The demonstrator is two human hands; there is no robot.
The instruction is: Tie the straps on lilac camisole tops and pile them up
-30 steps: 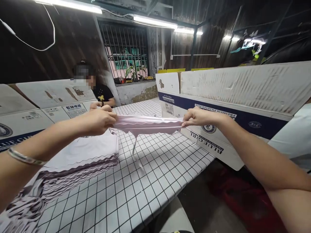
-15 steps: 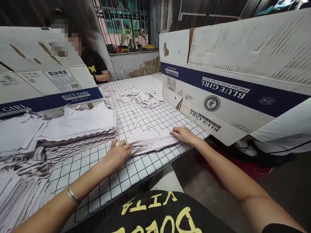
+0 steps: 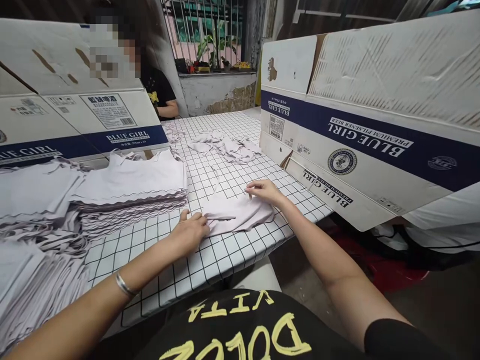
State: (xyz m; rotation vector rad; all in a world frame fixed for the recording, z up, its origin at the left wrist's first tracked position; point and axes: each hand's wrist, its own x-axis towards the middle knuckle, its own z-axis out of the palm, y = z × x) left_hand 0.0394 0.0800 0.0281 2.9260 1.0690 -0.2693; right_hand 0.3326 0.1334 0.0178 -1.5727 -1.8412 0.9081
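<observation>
A pale pink garment (image 3: pixel 240 215) lies partly folded near the front edge of the checked table (image 3: pixel 221 255). My left hand (image 3: pixel 189 231) is at its left end, with fingers curled and pressed on the cloth. Above its upper right part, my right hand (image 3: pixel 264 191) has thumb and fingertips together on a bit of the cloth. To the left are a neat stack of pale garments (image 3: pixel 131 180) and more piles of the same cloth (image 3: pixel 37 195). A loose heap of garments (image 3: pixel 228 146) lies farther back.
Large cardboard boxes stand at the left (image 3: pixel 112 110) and right (image 3: pixel 360 130). Behind the left box sits a person (image 3: pixel 161 90) in a black shirt. A barred window (image 3: pixel 206 35) is at the back. Something red is on the floor at right.
My right hand has moved left and up, and the garment's right end has come in with it, leaving the cloth shorter and more bunched. The view has shifted slightly.
</observation>
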